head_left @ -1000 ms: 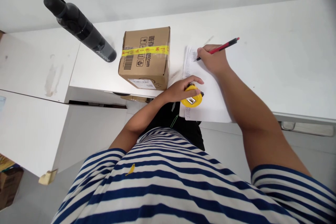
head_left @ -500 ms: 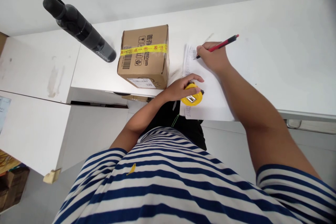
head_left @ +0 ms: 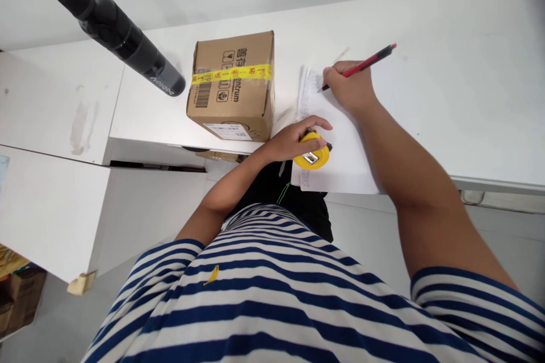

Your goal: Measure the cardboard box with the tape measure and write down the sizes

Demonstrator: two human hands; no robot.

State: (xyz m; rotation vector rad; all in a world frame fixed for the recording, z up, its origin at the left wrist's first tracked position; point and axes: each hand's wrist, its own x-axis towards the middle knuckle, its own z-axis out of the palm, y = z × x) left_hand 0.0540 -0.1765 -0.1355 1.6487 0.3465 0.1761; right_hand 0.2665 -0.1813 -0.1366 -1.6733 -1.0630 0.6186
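My right hand (head_left: 351, 85) grips a red and black pen (head_left: 368, 61), its dark tip down at the written part of a white notebook (head_left: 340, 159). Handwriting runs along the notebook's left side. A yellow tape measure (head_left: 313, 160) is in my left hand (head_left: 293, 139), with the thumb on it and the index finger stretched over the page. The tape measure's far side has a small black part, and I see no blade drawn out. Left of the notebook stands a taped cardboard box (head_left: 230, 82) with printed symbols and a white label.
A tall black bottle (head_left: 123, 37) stands left of the box on the white table (head_left: 447, 85). The table's front edge runs just below the notebook. A lower white cabinet (head_left: 46, 204) sits at the left, with a brown carton (head_left: 21, 300) beneath.
The view has shifted slightly, moving the bottle and box up and left in the picture. My right hand and the pen have moved slightly right relative to the page. Both holds are unchanged.
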